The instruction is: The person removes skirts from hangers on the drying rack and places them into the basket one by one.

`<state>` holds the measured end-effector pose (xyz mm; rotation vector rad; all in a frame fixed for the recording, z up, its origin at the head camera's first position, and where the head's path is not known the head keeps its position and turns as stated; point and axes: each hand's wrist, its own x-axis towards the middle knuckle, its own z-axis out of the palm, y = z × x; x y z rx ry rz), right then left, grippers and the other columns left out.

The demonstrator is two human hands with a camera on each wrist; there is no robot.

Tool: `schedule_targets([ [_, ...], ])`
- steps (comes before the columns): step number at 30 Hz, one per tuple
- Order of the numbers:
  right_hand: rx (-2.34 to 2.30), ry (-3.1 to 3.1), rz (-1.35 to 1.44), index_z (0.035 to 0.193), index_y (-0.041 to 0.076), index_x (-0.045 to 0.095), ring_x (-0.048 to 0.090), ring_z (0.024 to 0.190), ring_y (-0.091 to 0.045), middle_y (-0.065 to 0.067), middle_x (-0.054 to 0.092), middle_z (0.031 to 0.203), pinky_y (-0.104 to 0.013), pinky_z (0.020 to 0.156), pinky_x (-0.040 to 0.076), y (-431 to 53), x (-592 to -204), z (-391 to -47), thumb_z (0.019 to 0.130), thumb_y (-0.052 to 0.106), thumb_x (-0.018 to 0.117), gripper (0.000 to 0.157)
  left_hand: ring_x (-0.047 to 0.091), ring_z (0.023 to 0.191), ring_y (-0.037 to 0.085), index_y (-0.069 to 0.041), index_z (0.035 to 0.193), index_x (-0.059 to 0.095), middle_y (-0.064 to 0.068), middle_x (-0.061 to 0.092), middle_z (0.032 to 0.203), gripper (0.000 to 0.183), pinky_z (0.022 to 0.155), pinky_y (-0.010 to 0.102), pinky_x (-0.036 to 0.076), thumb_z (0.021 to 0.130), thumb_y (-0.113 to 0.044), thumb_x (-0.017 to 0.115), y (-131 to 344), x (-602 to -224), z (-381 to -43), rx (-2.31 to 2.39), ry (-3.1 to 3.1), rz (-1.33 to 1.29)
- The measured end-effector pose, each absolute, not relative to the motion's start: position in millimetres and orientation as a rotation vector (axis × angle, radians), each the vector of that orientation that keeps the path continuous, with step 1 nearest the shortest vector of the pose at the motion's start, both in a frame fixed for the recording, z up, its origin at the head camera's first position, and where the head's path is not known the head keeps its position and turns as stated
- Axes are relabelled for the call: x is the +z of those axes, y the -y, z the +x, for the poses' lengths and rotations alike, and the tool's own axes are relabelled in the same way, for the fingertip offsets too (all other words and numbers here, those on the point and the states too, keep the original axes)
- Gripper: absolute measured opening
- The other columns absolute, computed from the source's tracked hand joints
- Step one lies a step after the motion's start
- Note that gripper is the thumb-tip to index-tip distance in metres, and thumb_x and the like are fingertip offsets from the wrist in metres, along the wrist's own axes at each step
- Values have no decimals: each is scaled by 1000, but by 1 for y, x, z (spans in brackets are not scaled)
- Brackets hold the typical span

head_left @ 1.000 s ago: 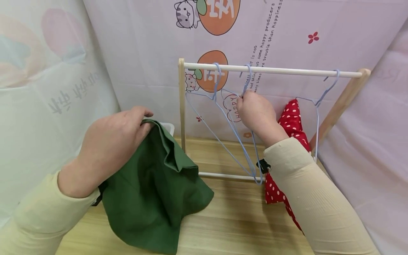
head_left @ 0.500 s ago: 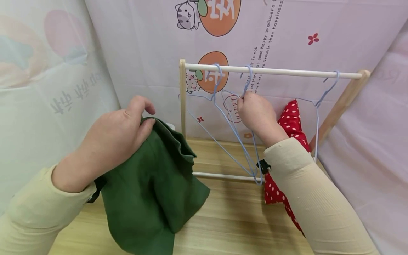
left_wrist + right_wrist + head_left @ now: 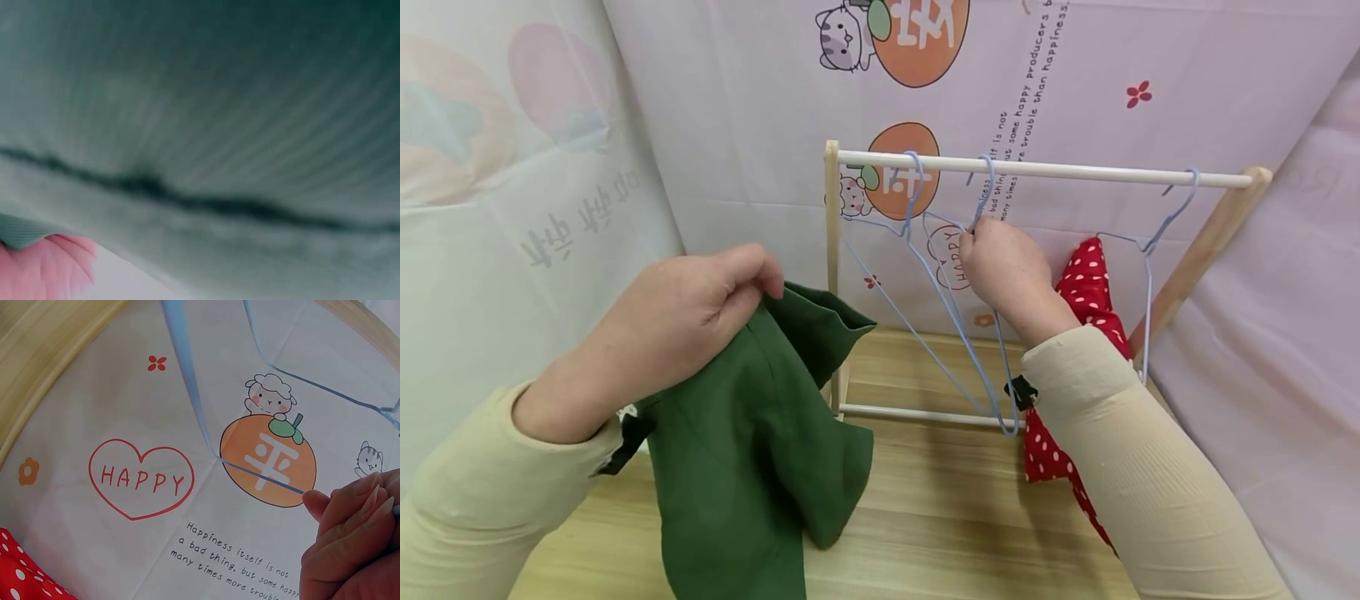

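Note:
In the head view my left hand (image 3: 673, 325) pinches the upper edge of a green garment (image 3: 737, 467), which hangs down over the wooden surface. Green fabric (image 3: 219, 112) fills most of the left wrist view, blurred by closeness. My right hand (image 3: 1006, 271) grips the neck of a blue wire hanger (image 3: 1003, 358), whose hook rests over the rack's white rod. Left of it, a second blue hanger (image 3: 951, 308) hangs bare from the rod. The right wrist view shows the curled fingers (image 3: 350, 537) around the hanger's neck.
A wooden rack (image 3: 833, 250) with a white top rod (image 3: 1075, 170) stands at the back. At its right, a red polka-dot cloth (image 3: 1086, 275) hangs on a third blue hanger (image 3: 1147, 275). Printed curtains (image 3: 737, 125) surround the wooden tabletop (image 3: 925, 517).
My left hand dips slightly right and pulls its fingers together over the green garment's edge. The garment folds narrower, its right side drawing left. The right hand stays on the hanger.

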<state>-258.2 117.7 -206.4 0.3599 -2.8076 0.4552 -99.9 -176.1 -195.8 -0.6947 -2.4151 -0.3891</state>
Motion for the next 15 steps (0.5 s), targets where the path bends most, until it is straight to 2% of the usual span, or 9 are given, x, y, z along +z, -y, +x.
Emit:
schedule_targets([
  [8, 450, 2812, 360, 95, 3, 56, 55, 77, -32, -15, 58, 85, -45, 68, 46, -118, -206, -258, 101, 28, 33, 34, 62, 89, 5, -23, 95, 67, -11, 68, 97, 28, 79, 31, 47, 100, -6, 44, 179, -189, -100, -584, 2556, -719],
  [15, 446, 2809, 365, 94, 3, 56, 56, 75, -32, -15, 58, 84, -45, 66, 46, -117, -206, -258, 101, 27, 33, 34, 60, 98, 5, -23, 97, 68, -13, 67, 101, 31, 86, 28, 45, 101, -7, 41, 180, -187, -102, -707, 2617, -738],
])
